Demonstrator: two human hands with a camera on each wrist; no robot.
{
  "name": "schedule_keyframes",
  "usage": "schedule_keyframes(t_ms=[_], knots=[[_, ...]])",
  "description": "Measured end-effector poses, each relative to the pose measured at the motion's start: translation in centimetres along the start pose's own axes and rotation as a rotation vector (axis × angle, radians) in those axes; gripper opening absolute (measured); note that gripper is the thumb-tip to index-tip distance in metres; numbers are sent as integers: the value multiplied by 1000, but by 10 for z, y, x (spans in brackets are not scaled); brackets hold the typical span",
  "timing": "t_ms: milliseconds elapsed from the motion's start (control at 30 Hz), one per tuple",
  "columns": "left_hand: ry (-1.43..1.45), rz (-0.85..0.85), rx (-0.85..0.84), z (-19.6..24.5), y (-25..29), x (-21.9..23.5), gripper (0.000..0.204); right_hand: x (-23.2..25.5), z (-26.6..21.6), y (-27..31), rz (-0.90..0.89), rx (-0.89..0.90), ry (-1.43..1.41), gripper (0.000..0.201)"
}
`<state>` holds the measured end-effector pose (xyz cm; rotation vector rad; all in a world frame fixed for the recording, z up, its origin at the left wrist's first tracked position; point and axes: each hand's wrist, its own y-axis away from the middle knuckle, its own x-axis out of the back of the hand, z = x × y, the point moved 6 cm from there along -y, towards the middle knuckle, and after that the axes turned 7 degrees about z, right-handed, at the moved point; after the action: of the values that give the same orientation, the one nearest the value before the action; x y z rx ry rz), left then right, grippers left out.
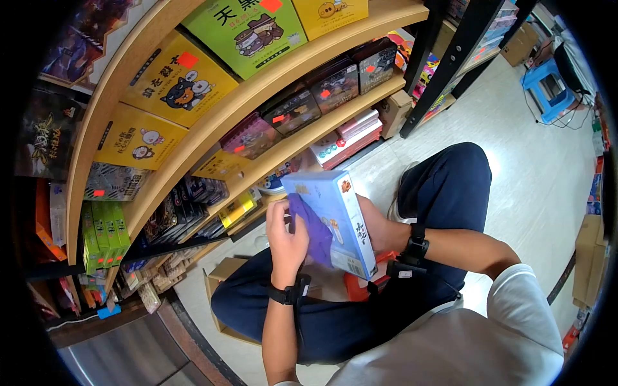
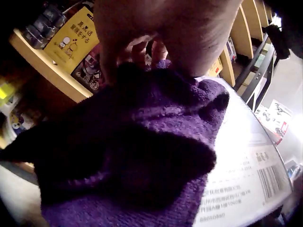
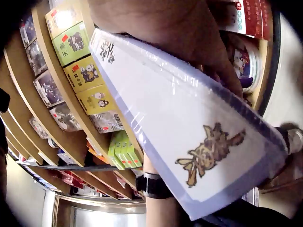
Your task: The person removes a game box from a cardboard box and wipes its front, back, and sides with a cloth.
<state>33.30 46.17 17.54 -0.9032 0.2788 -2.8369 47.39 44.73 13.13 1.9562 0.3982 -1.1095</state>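
Observation:
A light blue box (image 1: 327, 188) in clear wrap is held tilted above the person's lap. My right hand (image 1: 381, 226) grips it from the far side, its fingers mostly hidden behind the box. In the right wrist view the box's narrow white side (image 3: 165, 109) carries brown-gold lettering. My left hand (image 1: 286, 239) holds a purple cloth (image 1: 312, 230), which lies against the broad face of the box. The left wrist view shows the bunched cloth (image 2: 184, 118) hanging from the curled fingers, over a white printed panel with a barcode (image 2: 270, 181).
Curved wooden shelves (image 1: 257, 64) with boxed games stand at the left and front. An open cardboard box (image 1: 222, 273) sits on the floor beside the crossed legs. A red object (image 1: 357, 287) lies under the held box. Farther off is a blue stool (image 1: 548, 91).

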Motion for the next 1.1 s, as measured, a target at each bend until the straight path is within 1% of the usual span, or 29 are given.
schedule_keyframes(t_ms=[33,133,200,233,333,433,533,633,733,833,867,900,967,1033,1067,1100], knots=[[4,34,17,-2,0,2,19,4,4,0,49,-6,48,52],[39,125,85,-8,0,5,17,5,17,0,92,-74,33,47],[67,185,138,-13,0,7,15,8,23,-2,128,-77,64,45],[69,175,164,-12,0,8,15,10,26,-3,146,-79,79,45],[26,208,49,-16,0,8,15,10,31,-3,171,-56,79,45],[227,195,246,-24,5,2,16,11,31,-4,157,-45,71,45],[255,172,277,-19,4,1,17,13,31,-5,167,-38,102,46],[256,114,314,-19,5,-1,17,13,27,-2,198,-11,150,46],[371,91,367,-17,8,-7,19,10,21,3,208,24,151,45],[482,87,311,-11,11,-19,22,16,20,-3,203,58,80,42],[466,23,255,-2,12,-22,26,19,20,-5,200,68,49,40],[430,-9,187,3,12,-26,26,20,19,-4,198,42,28,38],[371,-69,53,11,13,-33,28,26,21,-5,149,58,-27,38],[407,-97,55,20,12,-36,26,28,20,-9,167,82,-37,39],[418,-118,57,21,12,-37,26,30,21,-9,179,61,-37,39],[403,-133,13,25,11,-38,25,26,18,-5,191,41,-37,38]])
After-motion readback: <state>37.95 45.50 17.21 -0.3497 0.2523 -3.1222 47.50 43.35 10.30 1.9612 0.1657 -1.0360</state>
